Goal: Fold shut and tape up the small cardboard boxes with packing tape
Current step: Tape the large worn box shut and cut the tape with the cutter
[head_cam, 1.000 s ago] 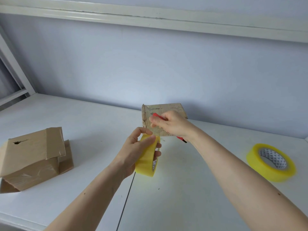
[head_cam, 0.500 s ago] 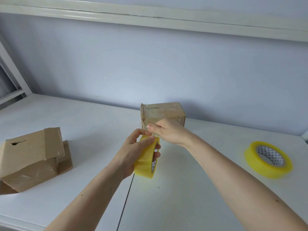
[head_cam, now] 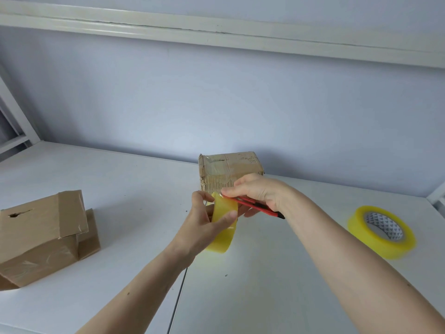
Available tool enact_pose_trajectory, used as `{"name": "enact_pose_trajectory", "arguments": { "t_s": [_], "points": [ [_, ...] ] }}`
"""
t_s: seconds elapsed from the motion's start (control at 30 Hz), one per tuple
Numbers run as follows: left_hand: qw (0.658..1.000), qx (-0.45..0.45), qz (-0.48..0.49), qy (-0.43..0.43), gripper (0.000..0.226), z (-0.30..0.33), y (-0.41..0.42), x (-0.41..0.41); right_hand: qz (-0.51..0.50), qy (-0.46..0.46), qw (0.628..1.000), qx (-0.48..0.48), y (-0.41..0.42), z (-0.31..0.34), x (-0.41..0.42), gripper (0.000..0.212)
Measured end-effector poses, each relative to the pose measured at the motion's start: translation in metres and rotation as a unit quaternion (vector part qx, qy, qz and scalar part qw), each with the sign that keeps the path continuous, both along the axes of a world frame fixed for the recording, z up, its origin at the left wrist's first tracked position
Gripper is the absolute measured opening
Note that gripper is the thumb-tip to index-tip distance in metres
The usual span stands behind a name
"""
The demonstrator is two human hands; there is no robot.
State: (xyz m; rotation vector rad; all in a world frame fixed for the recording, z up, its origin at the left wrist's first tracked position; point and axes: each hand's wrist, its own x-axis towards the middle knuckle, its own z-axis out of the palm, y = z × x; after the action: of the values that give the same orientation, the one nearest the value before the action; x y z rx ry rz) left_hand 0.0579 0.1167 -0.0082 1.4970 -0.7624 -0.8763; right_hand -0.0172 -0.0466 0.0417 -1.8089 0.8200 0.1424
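Observation:
A small worn cardboard box (head_cam: 228, 168), closed and with clear tape across its top, stands at the back middle of the white table (head_cam: 120, 184). In front of it my left hand (head_cam: 204, 222) grips a yellow roll of packing tape (head_cam: 222, 233) held on edge. My right hand (head_cam: 257, 191) holds a red utility knife (head_cam: 258, 208) against the top of that roll, its fingers curled round the handle. The knife's tip is hidden at the roll's upper edge.
Two brown cardboard boxes (head_cam: 41, 235) lie stacked at the left, the upper one with a flap folded over. A second yellow tape roll (head_cam: 381, 231) lies flat at the right. A seam in the table (head_cam: 177, 302) runs toward me.
My right hand came back from the small box toward the roll, and the red knife is in plain sight again, laid against the roll's top. My left hand tilted the roll slightly.

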Motion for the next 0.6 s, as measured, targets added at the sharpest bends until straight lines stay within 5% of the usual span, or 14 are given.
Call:
{"name": "enact_pose_trajectory", "arguments": {
  "t_s": [0.13, 0.2, 0.27, 0.4, 0.6],
  "points": [
    [1.0, 0.015, -0.007, 0.005, 0.068, 0.003, -0.002, 0.014, -0.051, 0.001, 0.998, -0.03, -0.004, 0.01, -0.011, 0.049],
    [0.997, -0.012, 0.071, 0.028, 0.065, 0.001, -0.005, 0.027, -0.031, 0.06, 0.988, -0.142, 0.0, 0.02, -0.016, 0.079],
    [0.986, -0.018, 0.164, 0.024, 0.048, -0.006, -0.014, 0.045, 0.051, 0.151, 0.935, -0.317, 0.015, 0.023, -0.015, 0.089],
    [0.981, 0.005, 0.194, -0.023, 0.042, -0.02, -0.043, 0.081, 0.204, 0.23, 0.821, -0.482, 0.067, -0.002, -0.001, 0.079],
    [0.991, 0.009, 0.126, 0.033, 0.06, -0.021, -0.088, 0.102, 0.26, 0.282, 0.817, -0.431, 0.108, -0.021, 0.018, 0.049]
  ]
}}
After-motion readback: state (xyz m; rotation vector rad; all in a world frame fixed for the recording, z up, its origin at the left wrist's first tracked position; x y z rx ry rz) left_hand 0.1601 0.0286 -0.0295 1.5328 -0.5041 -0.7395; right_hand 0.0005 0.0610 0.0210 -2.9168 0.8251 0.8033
